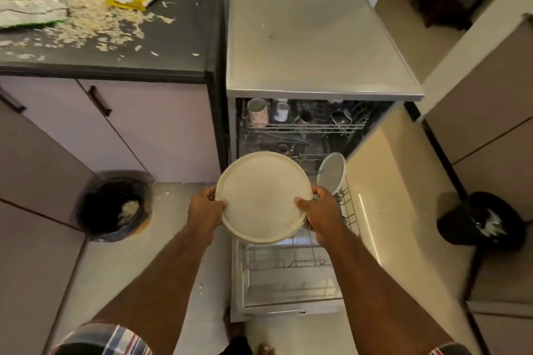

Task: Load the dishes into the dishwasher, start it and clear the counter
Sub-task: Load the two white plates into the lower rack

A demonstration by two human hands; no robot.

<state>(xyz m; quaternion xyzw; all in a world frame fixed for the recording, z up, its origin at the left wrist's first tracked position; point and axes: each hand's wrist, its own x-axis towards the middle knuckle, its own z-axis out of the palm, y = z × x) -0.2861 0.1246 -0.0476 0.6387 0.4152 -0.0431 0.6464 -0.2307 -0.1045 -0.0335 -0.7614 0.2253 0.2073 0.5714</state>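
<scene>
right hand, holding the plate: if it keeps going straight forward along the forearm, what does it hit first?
Likely the upright grey-faced white plate standing in the pulled-out wire lower rack, just beyond the right hand, which grips the round cream plate. Depth is unclear from one view, so it may pass over it.

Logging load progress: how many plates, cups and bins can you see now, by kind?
Plates: 2, one held, one standing in the lower rack
Cups: 2, patterned, white
Bins: 2, left, right
Total: 6
</scene>
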